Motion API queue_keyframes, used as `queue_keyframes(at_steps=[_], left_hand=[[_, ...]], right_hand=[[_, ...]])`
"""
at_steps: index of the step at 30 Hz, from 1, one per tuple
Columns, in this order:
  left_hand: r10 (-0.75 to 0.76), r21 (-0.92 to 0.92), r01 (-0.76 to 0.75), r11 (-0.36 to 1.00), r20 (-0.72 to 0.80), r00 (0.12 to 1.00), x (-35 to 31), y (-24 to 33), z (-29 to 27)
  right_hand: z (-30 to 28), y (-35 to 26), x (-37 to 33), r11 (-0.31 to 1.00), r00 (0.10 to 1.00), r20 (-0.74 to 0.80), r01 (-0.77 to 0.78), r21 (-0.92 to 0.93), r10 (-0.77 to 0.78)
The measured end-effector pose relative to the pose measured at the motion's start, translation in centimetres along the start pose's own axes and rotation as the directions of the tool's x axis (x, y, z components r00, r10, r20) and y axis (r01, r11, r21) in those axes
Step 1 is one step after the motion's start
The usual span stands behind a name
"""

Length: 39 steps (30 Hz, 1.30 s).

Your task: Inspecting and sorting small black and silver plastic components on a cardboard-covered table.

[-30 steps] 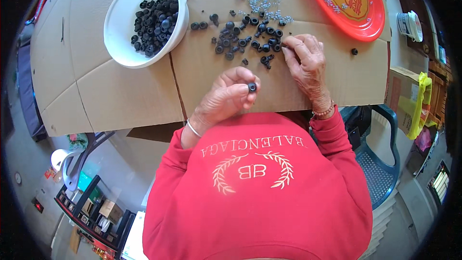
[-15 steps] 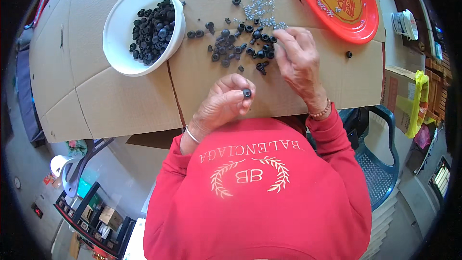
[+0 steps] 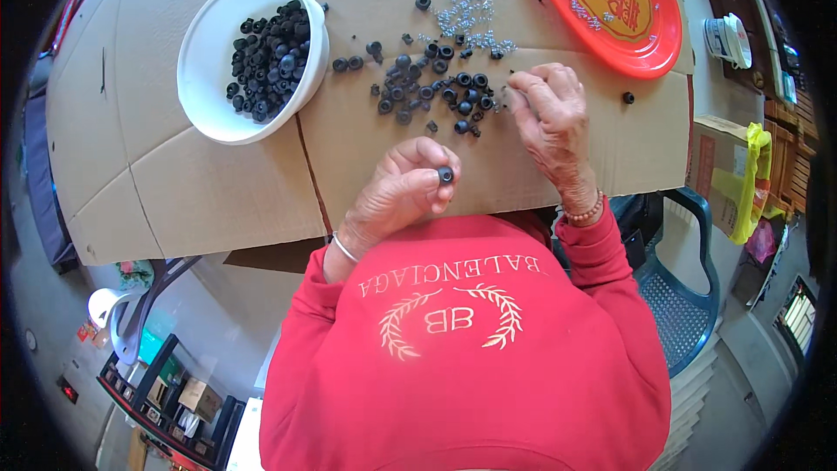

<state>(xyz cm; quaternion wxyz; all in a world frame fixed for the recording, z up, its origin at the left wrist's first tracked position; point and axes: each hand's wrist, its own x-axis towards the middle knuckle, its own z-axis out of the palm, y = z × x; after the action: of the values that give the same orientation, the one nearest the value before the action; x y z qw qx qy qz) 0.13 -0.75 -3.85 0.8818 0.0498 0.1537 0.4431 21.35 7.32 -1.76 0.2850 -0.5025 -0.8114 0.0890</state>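
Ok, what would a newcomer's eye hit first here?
Probably the bright red long-sleeved sweatshirt filling the lower middle. Then the round red plate with tiny shiny bits, upper right, and the round white bowl of small black parts, upper left. Nearer the middle, the left hand holds one small round black piece.

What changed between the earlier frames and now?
The right hand has drawn rightward, away from the loose black parts; whether it grips anything is unclear. The left hand still pinches one round black piece. White bowl and red tray stayed put.
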Motion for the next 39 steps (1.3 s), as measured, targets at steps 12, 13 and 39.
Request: queue_keyframes(at_steps=[12, 13, 39], left_hand=[[0.003, 0.024, -0.003, 1.000, 0.007, 1.000, 0.1, -0.1, 0.0], [0.007, 0.030, -0.007, 1.000, 0.016, 1.000, 0.1, -0.1, 0.0], [0.023, 0.062, -0.023, 0.998, -0.004, 1.000, -0.2, 0.0, 0.2]], right_hand=[[0.2, -1.0, 1.1, 1.000, 0.980, 0.197, 0.014, -0.027, -0.008], [0.2, -1.1, 1.3, 1.000, 0.980, 0.198, 0.015, -0.027, -0.009], [-2.4, -2.5, -0.6, -0.049, 0.819, 0.528, -0.531, 0.846, 0.227]])
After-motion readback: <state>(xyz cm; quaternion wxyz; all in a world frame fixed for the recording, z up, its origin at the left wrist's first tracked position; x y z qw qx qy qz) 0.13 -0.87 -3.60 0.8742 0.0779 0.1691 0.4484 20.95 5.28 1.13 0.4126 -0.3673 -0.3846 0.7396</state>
